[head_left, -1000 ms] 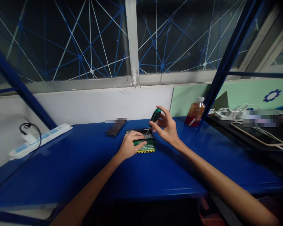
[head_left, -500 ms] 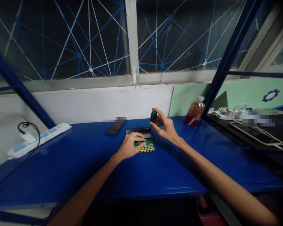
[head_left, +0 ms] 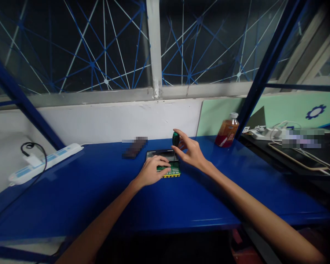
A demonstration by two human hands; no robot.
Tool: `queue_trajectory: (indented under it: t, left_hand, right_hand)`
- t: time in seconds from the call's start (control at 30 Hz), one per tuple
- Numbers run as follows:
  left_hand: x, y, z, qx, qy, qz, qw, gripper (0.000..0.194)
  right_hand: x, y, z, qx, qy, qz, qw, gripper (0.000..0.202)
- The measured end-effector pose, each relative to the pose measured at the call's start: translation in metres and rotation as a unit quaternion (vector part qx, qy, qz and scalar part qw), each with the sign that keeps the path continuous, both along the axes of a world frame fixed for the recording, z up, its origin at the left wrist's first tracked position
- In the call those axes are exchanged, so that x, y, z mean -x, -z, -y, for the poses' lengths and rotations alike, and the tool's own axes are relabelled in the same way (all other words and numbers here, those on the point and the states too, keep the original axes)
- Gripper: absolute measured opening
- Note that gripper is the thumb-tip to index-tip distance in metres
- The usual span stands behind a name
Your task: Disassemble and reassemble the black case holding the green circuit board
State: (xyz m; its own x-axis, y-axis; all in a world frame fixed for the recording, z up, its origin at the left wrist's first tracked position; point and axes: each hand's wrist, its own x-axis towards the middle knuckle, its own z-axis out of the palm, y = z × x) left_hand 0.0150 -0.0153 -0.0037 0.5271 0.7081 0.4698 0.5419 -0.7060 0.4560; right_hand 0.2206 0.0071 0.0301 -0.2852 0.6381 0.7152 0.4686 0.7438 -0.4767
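A screwdriver (head_left: 176, 139) with a green and black handle stands upright in my right hand (head_left: 191, 152), pinched between thumb and fingers. Its thin shaft points down to the right part of a green circuit board (head_left: 176, 170); whether the tip touches a screw is too small to tell. The board has pale rectangular parts and a yellow front edge. Behind it is a black frame or casing (head_left: 151, 152) with a grey panel. Over the left part of the board lies my left hand (head_left: 153, 170), fingers stretched out and thumb apart, hiding that side.
Left on the blue table (head_left: 104, 198) lies a white power strip (head_left: 51, 163) with a black cable. A dark, pixelated object (head_left: 134, 148) is behind the board. At the back right stands a drink bottle (head_left: 227, 132). Further right are cables and a phone-like device (head_left: 294, 156).
My right hand and the screwdriver have shifted slightly left, and the shaft now points onto the board rather than at its right edge. My left hand stays nearly still.
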Motion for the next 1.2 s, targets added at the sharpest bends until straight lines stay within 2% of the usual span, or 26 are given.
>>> queue_trajectory:
  t: [0.23, 0.47, 0.57, 0.63, 0.77, 0.97, 1.2]
  left_hand:
    - [0.002, -0.012, 0.0, 0.036, 0.01, 0.021, 0.999, 0.015]
    - [-0.009, -0.017, -0.016, 0.085, 0.022, 0.041, 0.995, 0.016]
    - [-0.022, -0.016, -0.024, 0.085, 0.011, 0.037, 0.996, 0.01]
    - [-0.029, -0.014, -0.027, 0.07, -0.026, 0.053, 0.996, 0.004]
    - [-0.036, -0.01, -0.03, 0.069, -0.081, 0.117, 0.987, 0.013]
    - [-0.041, -0.005, -0.027, 0.076, -0.088, 0.13, 0.985, 0.012]
    - [-0.044, 0.007, -0.027, 0.078, -0.06, 0.171, 0.98, 0.009]
  right_hand:
    - [0.001, -0.003, 0.001, 0.005, 0.002, 0.009, 1.0, 0.058]
    - [-0.003, -0.006, 0.0, -0.004, -0.004, 0.045, 0.999, 0.055]
    - [-0.004, -0.007, 0.0, 0.002, 0.002, 0.053, 0.999, 0.057]
    - [-0.004, -0.007, 0.0, -0.001, 0.005, 0.053, 0.999, 0.056]
    - [-0.005, -0.007, -0.001, -0.018, 0.016, 0.052, 0.998, 0.056]
    - [-0.004, -0.006, 0.0, -0.039, 0.033, 0.072, 0.996, 0.058]
    - [-0.002, -0.012, 0.007, -0.037, 0.033, 0.096, 0.994, 0.058]
